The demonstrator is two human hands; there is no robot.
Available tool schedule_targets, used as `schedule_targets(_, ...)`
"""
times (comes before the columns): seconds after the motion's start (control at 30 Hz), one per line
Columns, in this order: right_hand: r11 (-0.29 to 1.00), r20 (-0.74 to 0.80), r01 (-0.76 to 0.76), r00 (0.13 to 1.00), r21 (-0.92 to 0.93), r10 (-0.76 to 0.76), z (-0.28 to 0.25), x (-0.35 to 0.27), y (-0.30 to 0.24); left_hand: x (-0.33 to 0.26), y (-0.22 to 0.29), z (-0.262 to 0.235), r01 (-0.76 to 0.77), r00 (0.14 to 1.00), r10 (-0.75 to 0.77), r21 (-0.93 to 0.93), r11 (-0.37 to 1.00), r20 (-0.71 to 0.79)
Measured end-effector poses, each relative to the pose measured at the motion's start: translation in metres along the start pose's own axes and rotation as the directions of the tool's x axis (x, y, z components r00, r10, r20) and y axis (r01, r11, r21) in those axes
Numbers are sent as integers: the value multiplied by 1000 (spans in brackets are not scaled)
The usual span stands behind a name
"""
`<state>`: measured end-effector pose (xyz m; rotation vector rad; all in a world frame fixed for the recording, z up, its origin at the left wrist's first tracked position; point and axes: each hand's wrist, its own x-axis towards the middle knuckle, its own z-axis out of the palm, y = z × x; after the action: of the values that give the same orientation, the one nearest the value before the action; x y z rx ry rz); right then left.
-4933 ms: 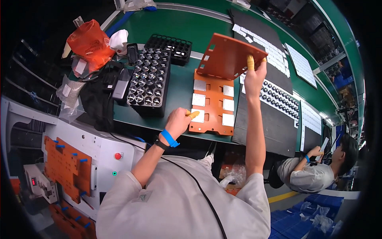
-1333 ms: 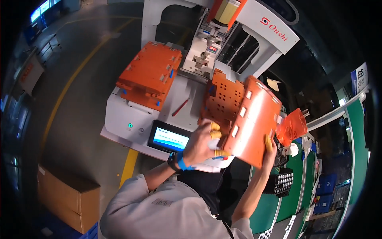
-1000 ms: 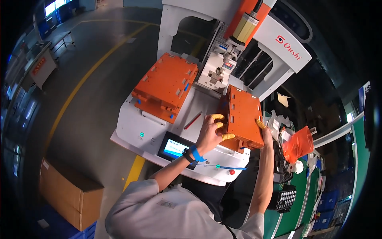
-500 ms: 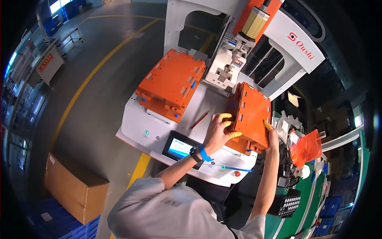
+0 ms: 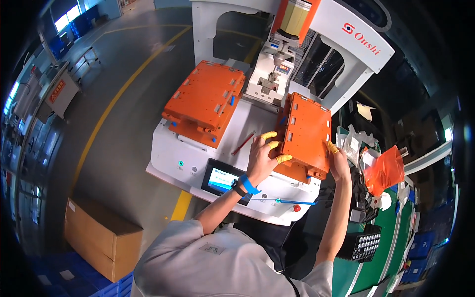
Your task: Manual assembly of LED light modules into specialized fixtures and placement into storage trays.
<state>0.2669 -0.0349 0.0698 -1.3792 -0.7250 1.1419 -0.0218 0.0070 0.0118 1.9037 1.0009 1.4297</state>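
Note:
A thick orange fixture (image 5: 309, 131) with slots along its edges lies on the right of the white machine bed. My left hand (image 5: 262, 157), with yellow finger cots and a blue wrist strap, curls at its left edge, the thumb by the near-left corner. My right hand (image 5: 340, 163) has a yellow-covered fingertip at the right edge; its other fingers are partly hidden. The fixture sits between both hands. A second orange fixture (image 5: 205, 94) stands on the left of the bed. A thin red tool like a pen or screwdriver (image 5: 243, 143) lies between the fixtures.
Behind the fixtures stand the machine's spindle (image 5: 281, 52) and white frame (image 5: 324, 94). A touchscreen (image 5: 220, 180) and red button (image 5: 297, 208) line the bed's front. Right: a green bench (image 5: 378, 260) with an orange bag (image 5: 385, 171). Lower left: a cardboard box (image 5: 99, 235).
The whole view has shifted slightly. My two hands have eased a little outward along the right fixture's sides. Both fixtures keep their places on the bed.

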Motion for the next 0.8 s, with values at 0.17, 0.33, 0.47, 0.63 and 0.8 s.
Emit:
schedule_targets(0.17,967,-12,141,989,-211,-147,8,-31,-3,0,-8,5,7,999,-8,-9,1000,-36)
schedule_targets(0.33,577,-163,527,634,-624,-756,29,-74,43,-11,-1,18,49,992,-60,-94,994,-110)
schedule_targets(0.47,291,6,636,421,-714,-907,59,-120,116,-34,-2,32,228,961,-273,-426,876,-49)
schedule_targets(0.63,419,235,522,790,-743,-566,60,-149,222,-63,4,31,272,946,-322,-443,854,-42)
schedule_targets(0.8,318,349,501,833,-805,-428,41,-182,262,-94,-15,10,285,917,-359,-340,896,-176)
